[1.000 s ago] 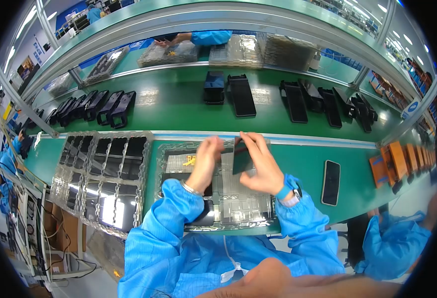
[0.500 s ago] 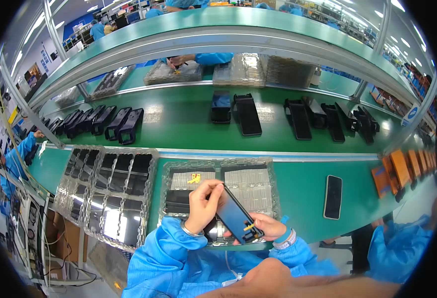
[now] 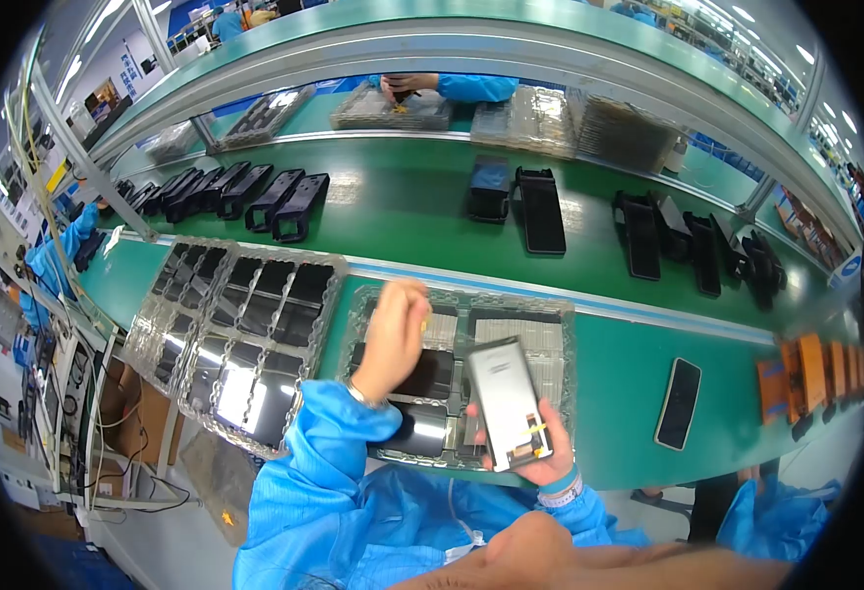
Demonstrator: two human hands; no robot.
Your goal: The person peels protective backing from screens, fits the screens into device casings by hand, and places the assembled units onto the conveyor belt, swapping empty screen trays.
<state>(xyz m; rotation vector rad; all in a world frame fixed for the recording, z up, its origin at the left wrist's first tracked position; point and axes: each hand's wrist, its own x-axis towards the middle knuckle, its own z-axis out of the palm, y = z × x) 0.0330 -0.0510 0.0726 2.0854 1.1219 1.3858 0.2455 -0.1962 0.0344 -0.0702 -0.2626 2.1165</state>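
Note:
My right hand grips the lower end of a phone screen. Its pale silver back is turned up, with a yellow strip and dark connector parts near the bottom. My left hand is apart from it, over the left side of a clear plastic tray, fingers pinched together. A bit of yellow shows at those fingertips; I cannot make out whether they hold it. Dark panels and stacked pale pieces lie in the tray's compartments.
To the left stand clear trays of dark screens. A phone lies on the right, near orange holders. Black holders line the green shelf behind. Across the bench, a co-worker's hands are over another tray.
My left hand has left the screen's upper corner and moved up over the tray. The screen, held in my right hand, has turned more upright with its silver side showing. The view has shifted.

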